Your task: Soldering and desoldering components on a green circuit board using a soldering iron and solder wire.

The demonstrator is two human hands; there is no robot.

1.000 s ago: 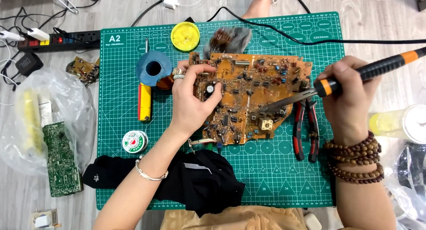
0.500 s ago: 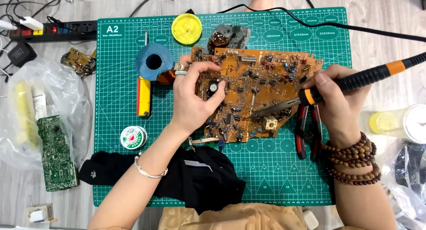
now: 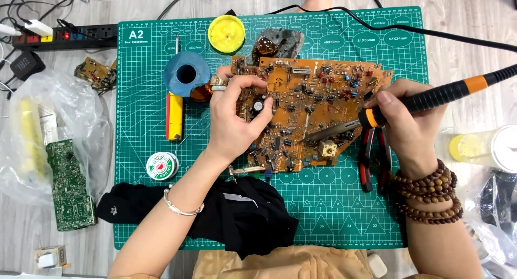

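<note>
Lying flat near the middle of the green mat point(image 3: 334, 225), the orange circuit board point(image 3: 312, 96) sits component side up, and the soldering iron point(image 3: 431, 98) meets it low and right of centre, its metal tip resting among the parts just beside a small square pale component point(image 3: 327, 148). The right hand point(image 3: 406, 120) is closed around the iron's black grip, just behind the orange collar, off the board's right edge. The left hand point(image 3: 237, 114) presses down on the board's left part, fingers curled over the edge by a black capacitor; whether it pinches anything small cannot be told. With those fingers fairly near the hot tip, a slip of the board would probably bring a burn, and a tip held too long on one spot would likely scorch the board or lift a pad. The iron's cord point(image 3: 377, 20) runs over the mat's top edge, so a tug there could drag the tip sideways. Red pliers point(image 3: 371, 160) lie just under the right hand, touching the board's right edge. Further out sit a blue spool point(image 3: 186, 74), a yellow cutter point(image 3: 174, 117), a solder reel point(image 3: 162, 166), a yellow lid point(image 3: 226, 33), black cloth point(image 3: 242, 214) and, off the mat on the tabletop, a green board point(image 3: 69, 187).
</note>
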